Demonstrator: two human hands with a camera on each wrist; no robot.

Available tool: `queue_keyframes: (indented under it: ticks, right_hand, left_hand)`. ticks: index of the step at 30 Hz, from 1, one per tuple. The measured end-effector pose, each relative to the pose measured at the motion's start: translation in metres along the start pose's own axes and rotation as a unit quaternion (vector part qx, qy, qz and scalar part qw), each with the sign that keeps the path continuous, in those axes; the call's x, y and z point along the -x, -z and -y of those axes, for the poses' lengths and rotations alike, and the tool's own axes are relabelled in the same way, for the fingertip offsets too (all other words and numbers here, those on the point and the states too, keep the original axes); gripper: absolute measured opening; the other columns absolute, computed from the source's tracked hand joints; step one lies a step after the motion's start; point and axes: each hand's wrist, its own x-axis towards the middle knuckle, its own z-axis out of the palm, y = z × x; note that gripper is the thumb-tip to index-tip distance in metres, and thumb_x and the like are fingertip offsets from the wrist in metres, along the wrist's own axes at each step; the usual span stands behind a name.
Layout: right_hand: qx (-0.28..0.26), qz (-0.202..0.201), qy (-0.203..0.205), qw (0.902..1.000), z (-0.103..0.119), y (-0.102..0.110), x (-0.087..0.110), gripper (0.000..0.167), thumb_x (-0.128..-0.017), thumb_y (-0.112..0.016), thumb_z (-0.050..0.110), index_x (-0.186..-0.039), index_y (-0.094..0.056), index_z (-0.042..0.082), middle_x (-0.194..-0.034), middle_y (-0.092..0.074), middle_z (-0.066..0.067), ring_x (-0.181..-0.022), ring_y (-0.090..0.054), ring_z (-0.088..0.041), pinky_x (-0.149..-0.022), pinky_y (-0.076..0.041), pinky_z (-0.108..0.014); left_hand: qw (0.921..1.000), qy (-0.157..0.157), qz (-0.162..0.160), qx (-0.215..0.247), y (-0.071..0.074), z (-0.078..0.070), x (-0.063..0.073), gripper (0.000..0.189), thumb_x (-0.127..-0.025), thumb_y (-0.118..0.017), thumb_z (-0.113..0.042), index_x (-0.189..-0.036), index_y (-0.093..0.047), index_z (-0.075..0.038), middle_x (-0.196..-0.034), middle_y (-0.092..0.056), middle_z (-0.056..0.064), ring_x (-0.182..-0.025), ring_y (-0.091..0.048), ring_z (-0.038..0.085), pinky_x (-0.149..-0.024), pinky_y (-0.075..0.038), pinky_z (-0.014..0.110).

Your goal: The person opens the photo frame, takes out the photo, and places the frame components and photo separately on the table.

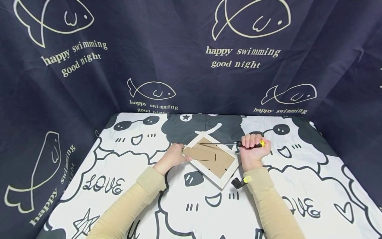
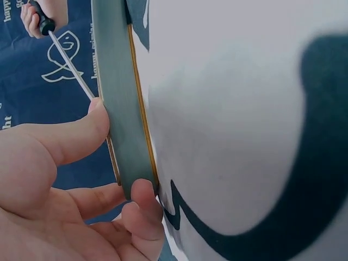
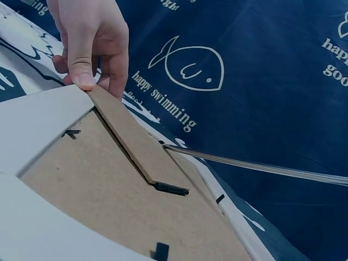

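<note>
A white picture frame (image 1: 228,179) lies face down and turned cornerwise, showing its brown backboard (image 1: 221,169) with small black tabs (image 3: 162,251) along the edge. The brown stand leg (image 1: 201,155) lies across the board. At the left corner my left hand (image 1: 173,156) grips the frame, thumb on top and fingers at the side and below. My right hand (image 1: 253,152) holds a screwdriver (image 1: 222,143) by its black and yellow handle, with the fingers wrapped round it. Its long metal shaft points left, and the tip meets a tab at the backboard's far edge.
A cloth (image 1: 125,179) printed with cartoon sheep covers the table. Dark blue curtains (image 1: 191,59) with fish drawings hang behind and at both sides. Next to my right wrist is a small black and yellow piece (image 1: 238,182).
</note>
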Motion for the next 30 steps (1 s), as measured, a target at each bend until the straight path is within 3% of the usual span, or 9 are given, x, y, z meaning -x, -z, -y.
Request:
queue_keyframes:
  ticks: [13,18,25,30]
  right_hand:
    - [0.008,0.017,-0.014,0.9997,-0.003,0.006,0.007,0.029,-0.075,-0.032,0.020,-0.050,-0.035,0.006,-0.040,-0.030,-0.004,-0.036,-0.022,-0.017,-0.039,-0.017,-0.028]
    - [0.032,0.028,0.001,0.9991,-0.004,0.006,0.010,0.027,-0.074,-0.034,0.019,-0.050,-0.035,0.006,-0.040,-0.032,-0.004,-0.036,-0.025,-0.017,-0.039,-0.019,-0.029]
    - [0.051,0.023,0.004,0.9984,-0.013,-0.013,0.006,0.029,-0.075,-0.033,0.019,-0.049,-0.034,0.007,-0.039,-0.029,-0.003,-0.035,-0.021,-0.016,-0.038,-0.015,-0.027]
    - [0.080,0.027,-0.002,0.9964,-0.025,-0.033,-0.004,0.030,-0.075,-0.035,0.017,-0.047,-0.035,0.007,-0.038,-0.031,-0.002,-0.034,-0.022,-0.015,-0.037,-0.015,-0.027]
  left_hand:
    - [0.9998,0.004,0.006,0.020,-0.002,0.004,-0.003,0.069,-0.077,-0.078,-0.032,-0.127,-0.053,0.008,-0.121,-0.058,0.024,-0.116,-0.051,0.038,-0.099,-0.042,0.045]
    - [0.9989,0.004,0.021,0.043,-0.004,0.007,-0.007,0.072,-0.077,-0.078,-0.031,-0.133,-0.049,0.002,-0.122,-0.054,0.022,-0.113,-0.051,0.035,-0.095,-0.045,0.044]
    - [0.9985,-0.033,0.016,0.041,-0.004,0.006,-0.007,0.065,-0.078,-0.077,-0.024,-0.129,-0.052,0.006,-0.117,-0.054,0.022,-0.109,-0.052,0.034,-0.095,-0.044,0.044]
    - [0.9985,-0.048,0.008,0.024,-0.003,0.005,-0.006,0.066,-0.078,-0.077,-0.023,-0.128,-0.050,0.011,-0.123,-0.052,0.027,-0.116,-0.051,0.040,-0.100,-0.041,0.046]
